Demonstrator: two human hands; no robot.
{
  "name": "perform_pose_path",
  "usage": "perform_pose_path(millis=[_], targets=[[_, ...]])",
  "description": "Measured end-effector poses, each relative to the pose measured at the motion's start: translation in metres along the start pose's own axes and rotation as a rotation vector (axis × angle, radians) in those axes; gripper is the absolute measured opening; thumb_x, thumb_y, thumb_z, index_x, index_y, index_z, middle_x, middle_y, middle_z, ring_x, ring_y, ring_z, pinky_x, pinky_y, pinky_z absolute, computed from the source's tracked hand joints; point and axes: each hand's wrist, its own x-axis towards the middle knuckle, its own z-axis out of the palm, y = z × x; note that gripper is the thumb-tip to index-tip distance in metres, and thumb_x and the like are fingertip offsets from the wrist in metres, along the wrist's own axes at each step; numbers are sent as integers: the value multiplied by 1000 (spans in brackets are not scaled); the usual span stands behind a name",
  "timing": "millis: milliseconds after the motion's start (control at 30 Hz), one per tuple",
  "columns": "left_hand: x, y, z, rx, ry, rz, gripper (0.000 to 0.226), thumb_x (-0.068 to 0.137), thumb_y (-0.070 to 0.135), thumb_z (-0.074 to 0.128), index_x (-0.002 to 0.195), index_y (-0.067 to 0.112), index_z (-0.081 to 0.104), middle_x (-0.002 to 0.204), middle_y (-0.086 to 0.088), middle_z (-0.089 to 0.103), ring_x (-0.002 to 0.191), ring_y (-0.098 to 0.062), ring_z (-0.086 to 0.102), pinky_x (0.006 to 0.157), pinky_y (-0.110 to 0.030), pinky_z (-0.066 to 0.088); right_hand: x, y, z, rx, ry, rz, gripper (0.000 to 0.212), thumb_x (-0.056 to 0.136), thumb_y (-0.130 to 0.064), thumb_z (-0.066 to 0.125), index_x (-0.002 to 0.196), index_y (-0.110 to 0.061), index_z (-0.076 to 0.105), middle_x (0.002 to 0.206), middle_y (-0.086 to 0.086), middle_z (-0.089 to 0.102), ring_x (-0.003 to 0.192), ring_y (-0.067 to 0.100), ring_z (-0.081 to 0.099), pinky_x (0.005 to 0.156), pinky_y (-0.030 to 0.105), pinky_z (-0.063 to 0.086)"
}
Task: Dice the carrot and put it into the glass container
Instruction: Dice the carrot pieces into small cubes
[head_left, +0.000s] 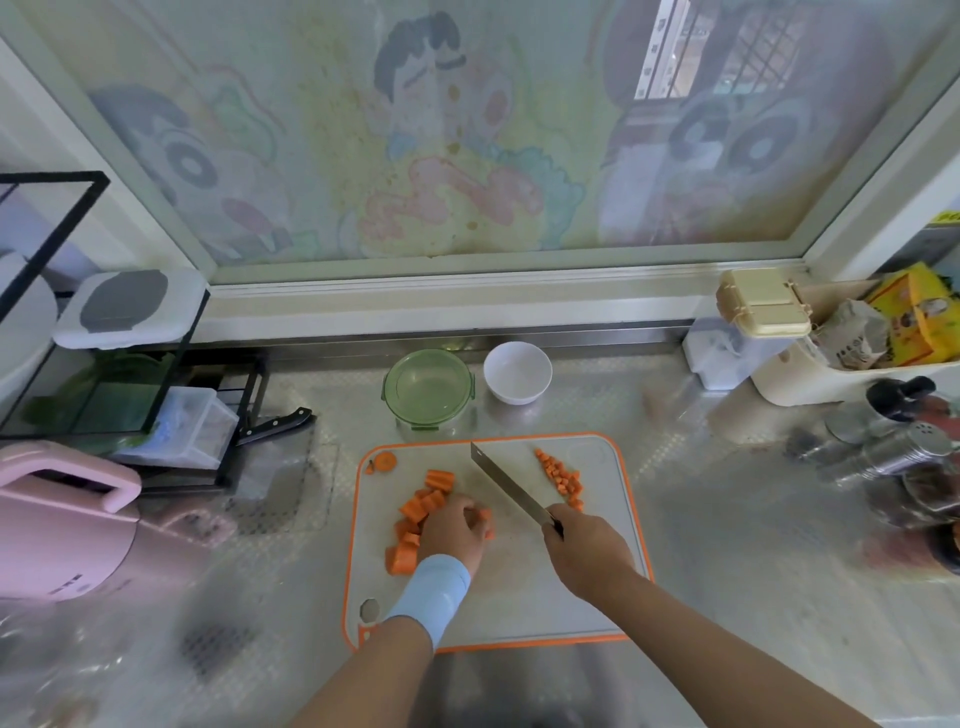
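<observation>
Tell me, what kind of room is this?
Most likely a home kitchen. A cutting board with carrot pieces and a knife lies on a metal counter, with a white bowl and shakers nearby.

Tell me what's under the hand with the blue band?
Orange carrot pieces poke out around the left hand, on the cutting board. How many it covers is hidden.

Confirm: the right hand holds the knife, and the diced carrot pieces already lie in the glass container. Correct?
Not in the glass container: the head view shows the diced carrot pieces on the cutting board, right of the knife. The right hand does hold the knife.
</observation>
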Motion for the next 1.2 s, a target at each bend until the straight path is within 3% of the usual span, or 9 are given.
perform_pose_path(millis=[100,167,267,400,600,733,900,1200], targets=[[-3,-2,-9,173,-37,140,9,91,18,57,94,24,63,83,14,54,79,-10,57,74,-22,42,-2,-1,0,-3,-15,0,18,104,-34,38,94,-30,53,72,-4,60,60,15,54,53,32,45],[-1,-11,-10,254,-94,270,21,86,8,55,88,27,64,101,12,51,90,-11,57,82,-24,45,-3,-2,0,-10,-21,4,18,103,-34,39,90,-31,51,72,-5,59,58,15,53,51,30,43],[1,-20,-8,312,-113,415,31,83,-2,54,93,23,69,114,11,50,101,-7,54,87,-17,42,-5,-4,1,-5,-30,11,20,103,-34,39,88,-31,49,71,-6,58,57,13,50,49,27,38],[6,-22,1,283,-55,399,26,88,6,60,107,21,68,114,7,51,103,-11,54,83,-12,31,-7,-2,0,9,-40,7,21,103,-33,39,85,-30,49,70,-5,58,56,13,50,49,27,38],[6,-6,21,238,86,404,19,88,15,64,105,22,69,115,4,54,110,-14,49,82,-13,27,-6,5,-7,-22,-67,-15,25,102,-33,40,78,-30,46,69,-4,58,55,14,51,49,28,40],[7,-7,29,233,112,470,19,83,9,67,100,20,69,114,1,57,109,-19,49,90,-22,38,-1,11,-13,-99,-61,-51,25,103,-35,36,88,-26,54,73,-2,62,57,16,51,52,32,44],[13,-15,37,261,107,640,17,73,4,74,79,20,72,90,5,63,93,-12,51,68,-26,53,5,16,-14,-136,-61,-113,26,103,-36,35,92,-24,55,72,-1,61,63,21,59,55,33,47],[14,-22,47,206,239,770,15,72,5,75,85,14,75,87,2,64,91,-14,52,65,-26,52,14,24,-14,-203,-51,-203,26,104,-37,32,104,-28,57,75,-4,62,69,19,61,62,35,51]])
